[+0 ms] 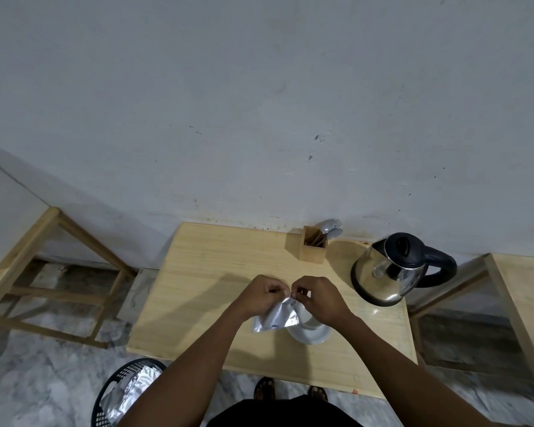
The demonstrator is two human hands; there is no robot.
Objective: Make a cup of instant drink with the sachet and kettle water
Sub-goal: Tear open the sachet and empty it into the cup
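Note:
A silver foil sachet (276,316) hangs over the middle of the wooden table (204,272). My left hand (261,295) and my right hand (319,298) both pinch its top edge, fingertips close together. Just right of the sachet, a white cup (304,314) stands on a white saucer (310,335); my right hand partly covers the cup. A steel kettle (389,271) with a black lid and handle sits at the table's right side.
A wooden holder (313,246) with spoons and a fork stands against the wall at the back. A black basket (124,392) with foil wrappers sits on the floor at the front left. Wooden frames flank the table on both sides.

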